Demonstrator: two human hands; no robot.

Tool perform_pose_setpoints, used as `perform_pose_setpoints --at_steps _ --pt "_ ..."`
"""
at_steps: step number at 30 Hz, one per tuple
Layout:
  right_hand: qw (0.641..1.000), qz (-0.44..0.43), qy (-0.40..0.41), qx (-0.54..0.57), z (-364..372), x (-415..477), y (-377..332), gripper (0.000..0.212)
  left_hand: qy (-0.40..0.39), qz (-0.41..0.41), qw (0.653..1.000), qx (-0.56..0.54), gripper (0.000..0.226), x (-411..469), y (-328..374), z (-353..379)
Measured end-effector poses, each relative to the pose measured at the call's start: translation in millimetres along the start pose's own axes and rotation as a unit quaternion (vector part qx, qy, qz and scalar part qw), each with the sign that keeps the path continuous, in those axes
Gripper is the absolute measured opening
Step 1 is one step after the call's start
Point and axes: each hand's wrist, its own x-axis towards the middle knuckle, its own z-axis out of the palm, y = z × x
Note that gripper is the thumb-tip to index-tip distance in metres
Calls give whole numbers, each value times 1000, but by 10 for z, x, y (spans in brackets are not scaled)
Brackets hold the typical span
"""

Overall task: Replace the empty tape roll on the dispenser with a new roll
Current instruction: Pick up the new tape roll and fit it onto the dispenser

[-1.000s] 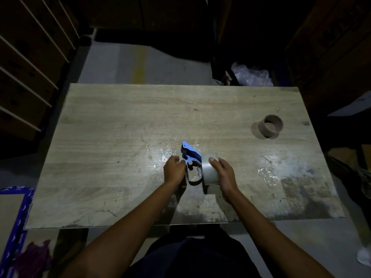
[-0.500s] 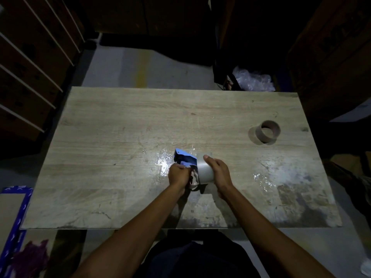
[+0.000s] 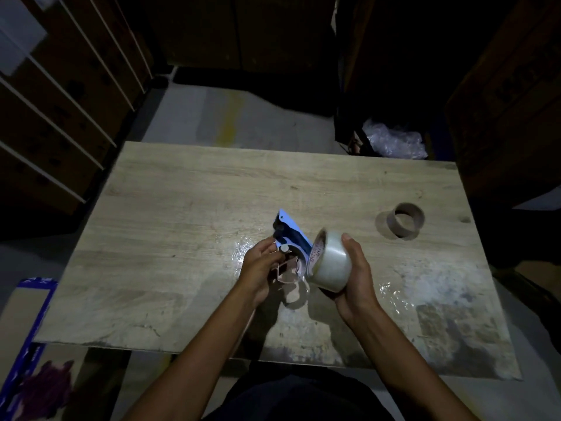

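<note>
1. We judged the job about half done: the empty cardboard core point(image 3: 406, 219) stood on the wooden bench point(image 3: 188, 208), at two o'clock from our hands.
2. Our left hand point(image 3: 258, 265) gripped the blue dispenser point(image 3: 290, 235), fingers closed on its frame.
3. Our right hand point(image 3: 356, 275) clasped the new roll point(image 3: 329, 262), glossy clear tape, just beside the hub.
4. Seating and threading remained.

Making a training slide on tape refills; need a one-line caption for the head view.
Left hand steadies the blue dispenser; right hand brings the new tape roll alongside.
</note>
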Motion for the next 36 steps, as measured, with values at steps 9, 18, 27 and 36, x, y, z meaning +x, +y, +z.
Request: perform_pose_setpoints --at_steps 9,18,27,36 --pt "988 -26 -134 72 -7 -606 -441 42 -161 -62 977 -127 52 -126 381 258" --pt "985 -117 -128 20 -160 -600 -490 40 -138 -57 982 -113 58 -194 371 538" --pt "982 -161 -94 -4 -171 -340 -566 77 -64 51 997 -13 61 -451 455 879" --pt "974 8 -176 141 -167 -173 -702 84 -42 139 989 1 21 -578 605 915"
